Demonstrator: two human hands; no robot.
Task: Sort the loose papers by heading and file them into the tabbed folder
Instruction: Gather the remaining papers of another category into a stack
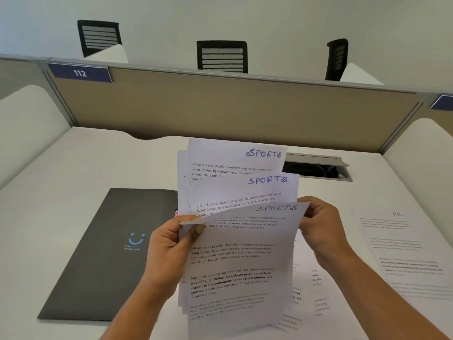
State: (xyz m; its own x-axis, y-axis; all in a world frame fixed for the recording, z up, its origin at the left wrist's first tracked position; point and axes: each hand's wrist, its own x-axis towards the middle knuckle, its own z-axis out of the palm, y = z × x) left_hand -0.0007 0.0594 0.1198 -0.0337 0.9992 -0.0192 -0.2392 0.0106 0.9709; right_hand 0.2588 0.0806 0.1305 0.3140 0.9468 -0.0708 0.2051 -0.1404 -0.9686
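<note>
Meanwhile, shut folder [107,253] beside hands-held papers [240,253].

The sheets I hold fanned in my left hand [169,246] cover one another, so only the top strips of the two rear SPORTS pages [235,165] show. A fourth sheet behind them shows just its left edge, heading unseen. The fan hides the right edge of the dark folder [107,249] and most of the papers lying beneath it [306,285], whose headings I cannot read. The HR page [402,251] has body text too blurred to read, and its lower right runs off the frame.
</note>
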